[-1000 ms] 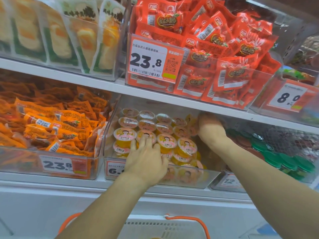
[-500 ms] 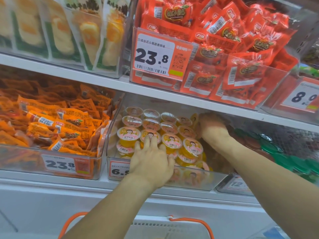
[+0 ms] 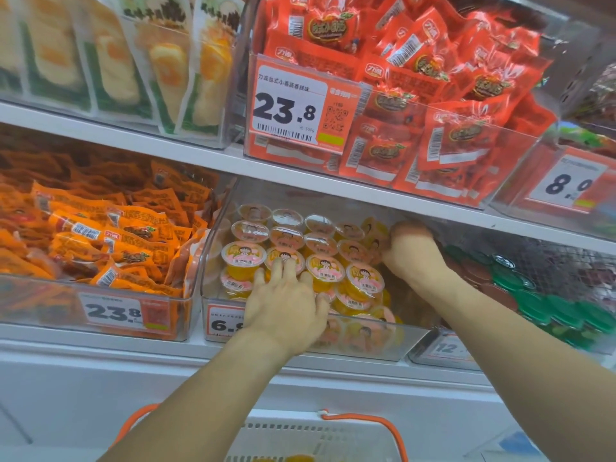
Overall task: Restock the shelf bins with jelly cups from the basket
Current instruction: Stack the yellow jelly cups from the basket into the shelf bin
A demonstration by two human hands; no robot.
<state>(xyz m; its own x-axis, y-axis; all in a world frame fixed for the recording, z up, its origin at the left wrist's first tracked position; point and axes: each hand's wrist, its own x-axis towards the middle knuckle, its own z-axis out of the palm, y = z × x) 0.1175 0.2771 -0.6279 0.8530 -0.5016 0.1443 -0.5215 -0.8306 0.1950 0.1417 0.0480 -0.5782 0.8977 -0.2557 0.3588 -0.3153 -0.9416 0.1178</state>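
The left hand (image 3: 283,308), fingers spread flat, is pressing the front jelly cups (image 3: 326,271) in the bin (image 3: 213,261); the right hand (image 3: 411,248), grip hidden, is reaching rearward. Steadying the rows gently should be preventing toppling.

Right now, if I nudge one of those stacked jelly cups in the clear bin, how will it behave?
The jelly cups sit stacked on one another's lids, so a nudged one probably slides or topples. They look full of gel, likely heavy for their size. The glossy film lids may be slippery.

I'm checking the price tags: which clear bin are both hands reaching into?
The jelly-cup bin on the lower shelf, tagged 6-something. The left hand rests on its front cups; the right hand reaches to its back right. The other bins are untouched.
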